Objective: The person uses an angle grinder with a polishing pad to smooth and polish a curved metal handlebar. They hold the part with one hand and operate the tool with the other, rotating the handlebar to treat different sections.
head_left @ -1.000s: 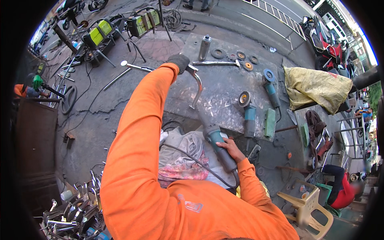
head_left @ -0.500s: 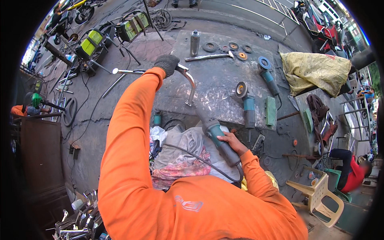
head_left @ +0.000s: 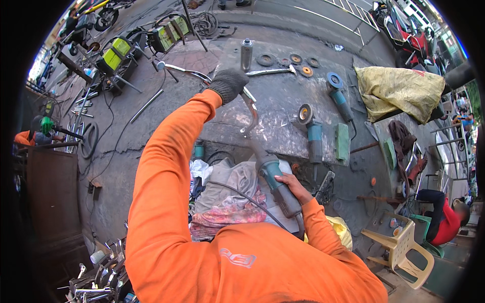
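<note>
My left hand (head_left: pixel 229 85), in a dark knit glove, is closed around a bent shiny metal tube (head_left: pixel 251 115). One end of the tube reaches out past the glove to the far left. Its curved end hangs down toward the front of a teal angle grinder (head_left: pixel 275 183). My bare right hand (head_left: pixel 295 188) grips the grinder's body from the right side. The grinder's front end is blurred close to the tube, and I cannot tell whether they touch. Crumpled cloths (head_left: pixel 230 194) lie beneath the grinder.
On the worn metal plate (head_left: pixel 283 111) are a spray can (head_left: pixel 246 54), a hammer (head_left: pixel 270 71), several discs (head_left: pixel 306 71) and two more grinders (head_left: pixel 314 136) (head_left: pixel 339 98). A yellow sack (head_left: pixel 399 91) sits at the right. A plastic chair (head_left: pixel 399 247) stands near a seated person in red.
My left hand has moved slightly right, and the tube has turned, its far end swinging away from me. The grinder is tilted a little differently in my right hand.
</note>
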{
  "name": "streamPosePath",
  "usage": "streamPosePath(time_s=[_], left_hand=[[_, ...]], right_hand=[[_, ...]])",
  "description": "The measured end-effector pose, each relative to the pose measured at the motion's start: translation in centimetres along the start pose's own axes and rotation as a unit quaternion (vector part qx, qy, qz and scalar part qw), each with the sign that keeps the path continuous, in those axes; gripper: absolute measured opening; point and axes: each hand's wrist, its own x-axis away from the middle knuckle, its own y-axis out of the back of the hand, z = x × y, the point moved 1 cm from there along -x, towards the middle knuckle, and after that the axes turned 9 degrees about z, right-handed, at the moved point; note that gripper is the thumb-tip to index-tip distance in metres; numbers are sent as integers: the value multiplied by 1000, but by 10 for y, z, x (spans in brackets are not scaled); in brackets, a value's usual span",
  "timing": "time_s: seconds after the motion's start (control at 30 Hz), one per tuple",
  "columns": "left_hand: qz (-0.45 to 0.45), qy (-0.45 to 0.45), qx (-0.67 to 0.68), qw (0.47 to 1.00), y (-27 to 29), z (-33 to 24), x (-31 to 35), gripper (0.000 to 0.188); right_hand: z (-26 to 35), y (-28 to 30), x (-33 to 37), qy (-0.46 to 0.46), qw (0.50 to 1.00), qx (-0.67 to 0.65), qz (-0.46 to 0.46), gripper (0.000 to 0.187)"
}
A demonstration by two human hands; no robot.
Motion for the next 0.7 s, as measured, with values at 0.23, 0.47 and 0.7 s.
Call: streamPosePath(time_s=[0.23,0.47,0.7], left_hand=[[-19,23,85,996,-19,9,23,13],[-136,29,523,841,-46,34,36,25],[-413,389,659,494,-105,-18,21,35]], right_hand=[[-11,-2,14,-14,998,-52,-34,45],[-6,-11,16,-30,995,-92,-15,45],[-1,-22,16,-65,989,-131,-27,47]])
